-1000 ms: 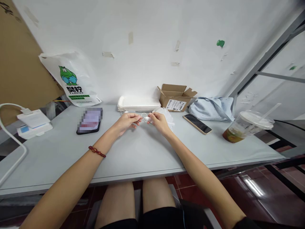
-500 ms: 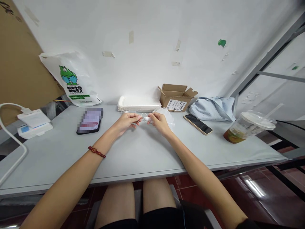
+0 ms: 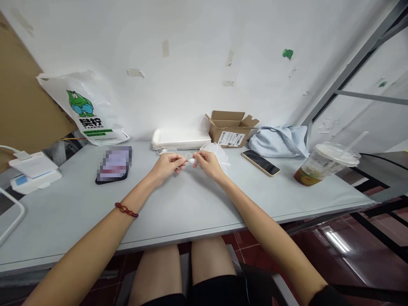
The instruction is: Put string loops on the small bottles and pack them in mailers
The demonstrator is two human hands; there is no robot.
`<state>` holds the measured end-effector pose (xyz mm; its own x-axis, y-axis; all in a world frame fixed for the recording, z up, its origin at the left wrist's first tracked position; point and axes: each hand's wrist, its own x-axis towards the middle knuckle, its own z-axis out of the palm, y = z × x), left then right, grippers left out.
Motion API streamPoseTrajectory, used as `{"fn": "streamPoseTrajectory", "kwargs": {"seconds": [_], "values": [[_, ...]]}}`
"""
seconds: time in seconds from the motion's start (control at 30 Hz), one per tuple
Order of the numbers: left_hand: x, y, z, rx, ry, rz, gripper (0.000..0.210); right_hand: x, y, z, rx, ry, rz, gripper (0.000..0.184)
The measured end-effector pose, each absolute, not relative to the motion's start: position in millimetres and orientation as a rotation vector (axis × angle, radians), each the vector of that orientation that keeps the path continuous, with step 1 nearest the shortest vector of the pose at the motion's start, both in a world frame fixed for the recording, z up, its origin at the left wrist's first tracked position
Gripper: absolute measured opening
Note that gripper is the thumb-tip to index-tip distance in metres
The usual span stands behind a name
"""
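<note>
A small white piece with a thin pale loop point(image 3: 188, 156) is held just above the desk, between my two hands; its exact kind is too small to tell. My left hand point(image 3: 170, 165) pinches its left end between thumb and forefinger. From the other side, my right hand point(image 3: 206, 162) grips the piece with thumb and index finger. Behind the left fingers lie further thin loops point(image 3: 160, 149) on the desk. Clear plastic bags point(image 3: 219, 154) lie behind and beside my right hand. Past them is a flat stack of white sleeves or envelopes point(image 3: 181, 138).
An open cardboard box point(image 3: 231, 129) stands by the wall, with a pale blue cloth bag point(image 3: 279, 140) beside it. Phones lie at right point(image 3: 260, 162) and left point(image 3: 114, 165). A drink cup point(image 3: 327, 163) stands right; a white printed bag point(image 3: 87, 110) and charger point(image 3: 35, 172) are left.
The view has shifted slightly, so the desk items appear farther left. My hands have come a little closer together around the small white piece, both still pinching.
</note>
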<state>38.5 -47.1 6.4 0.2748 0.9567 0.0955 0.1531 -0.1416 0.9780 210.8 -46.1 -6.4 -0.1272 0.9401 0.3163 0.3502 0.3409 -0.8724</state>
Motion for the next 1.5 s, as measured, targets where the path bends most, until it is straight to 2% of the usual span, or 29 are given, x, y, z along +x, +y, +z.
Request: {"fn": "streamPoseTrajectory", "kwargs": {"seconds": [0.47, 0.77, 1.03, 1.13, 1.3, 1.5], "values": [[47.3, -55.6, 7.4, 1.480, 1.068, 1.034, 0.020, 208.5, -51.6, -8.6, -1.195, -1.630, 0.741, 0.036], [29.9, -46.2, 20.5, 1.549, 1.084, 0.964, 0.031, 204.4, -51.0, -4.8, -1.143, -1.612, 0.761, 0.037], [19.7, -40.2, 19.5, 1.800, 1.051, 0.748, 0.023, 201.5, -53.1, -9.1, -1.151, -1.701, 0.709, 0.034], [0.2, -30.8, 20.2, 1.794, 1.132, 0.802, 0.021, 209.3, -47.3, -8.8, -1.184, -1.790, 0.612, 0.029], [-41.3, -9.1, 7.5, 1.731, 1.511, 0.998, 0.017, 232.4, -33.9, -7.0, -1.308, -1.930, 0.235, 0.012], [-49.0, 6.2, -15.6, 1.880, 1.645, 1.004, 0.018, 233.9, -36.7, -6.7, -1.490, -2.153, 0.053, 0.015]]}}
